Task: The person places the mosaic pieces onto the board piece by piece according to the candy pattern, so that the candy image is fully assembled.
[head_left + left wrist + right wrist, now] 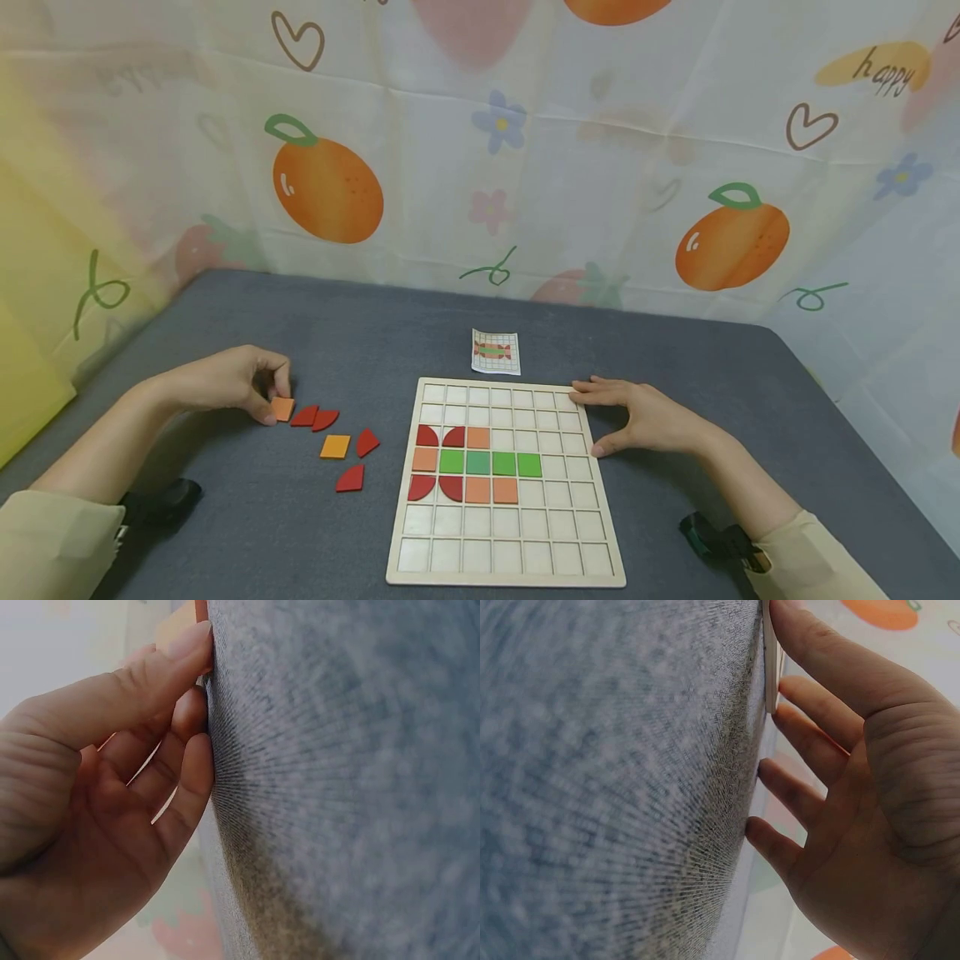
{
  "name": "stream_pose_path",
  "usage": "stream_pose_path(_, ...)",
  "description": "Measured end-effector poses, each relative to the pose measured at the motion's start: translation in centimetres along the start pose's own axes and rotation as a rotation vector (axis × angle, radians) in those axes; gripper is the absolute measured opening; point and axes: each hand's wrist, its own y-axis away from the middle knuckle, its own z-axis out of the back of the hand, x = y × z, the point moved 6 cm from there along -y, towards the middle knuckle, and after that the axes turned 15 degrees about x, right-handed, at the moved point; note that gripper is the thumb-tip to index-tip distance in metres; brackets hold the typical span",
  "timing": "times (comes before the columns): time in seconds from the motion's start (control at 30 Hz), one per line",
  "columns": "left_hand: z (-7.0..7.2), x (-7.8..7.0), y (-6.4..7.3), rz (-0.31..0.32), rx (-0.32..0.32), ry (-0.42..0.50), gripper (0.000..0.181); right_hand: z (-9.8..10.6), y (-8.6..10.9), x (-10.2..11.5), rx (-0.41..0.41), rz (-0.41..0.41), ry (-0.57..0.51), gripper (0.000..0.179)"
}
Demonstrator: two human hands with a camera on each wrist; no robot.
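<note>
My left hand (pixel 225 382) pinches a light orange square tile (pixel 282 408) between thumb and fingers, low over the left side of the table. In the left wrist view the thumb covers part of that tile (pixel 178 624). On the right, my right hand (pixel 648 418) rests with spread fingers along the right edge of a pale wooden grid board (pixel 506 521). The right wrist view has the thumb on the board's edge (pixel 772 667). Red quarter-round tiles (pixel 427 435), salmon squares (pixel 424 459) and green squares (pixel 452 461) fill cells in the board's left and middle part.
Between left hand and board lie a yellow-orange square (pixel 335 447) and several loose red tiles (pixel 350 478). A small pattern card (pixel 496 352) lies behind the board on the dark grey table (pixel 285 533). A printed curtain (pixel 435 192) hangs along the back.
</note>
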Motion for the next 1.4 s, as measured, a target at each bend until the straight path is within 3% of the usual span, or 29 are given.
stream_pose_path(0.3, -0.1, -0.4, -0.3, -0.071, 0.006, 0.034, 0.026, 0.0, 0.0, -0.1, -0.001, -0.002, 0.001, 0.083)
stream_pose_path(0.77, 0.0, -1.1, -0.7, 0.016, -0.023, 0.039, 0.025, 0.0, 0.1, 0.0, -0.002, -0.007, 0.005, 0.083)
stream_pose_path(1.0, -0.1, -3.0, -1.5, -0.015, -0.036, 0.028, 0.023, 0.0, 0.1, 0.1, 0.0, 0.002, -0.001, 0.083)
stream_pose_path(1.4, -1.5, -7.1, -4.2, -0.039, -0.093, -0.029, 0.015, 0.1, 0.0, 0.1, -0.004, -0.004, 0.007, 0.084)
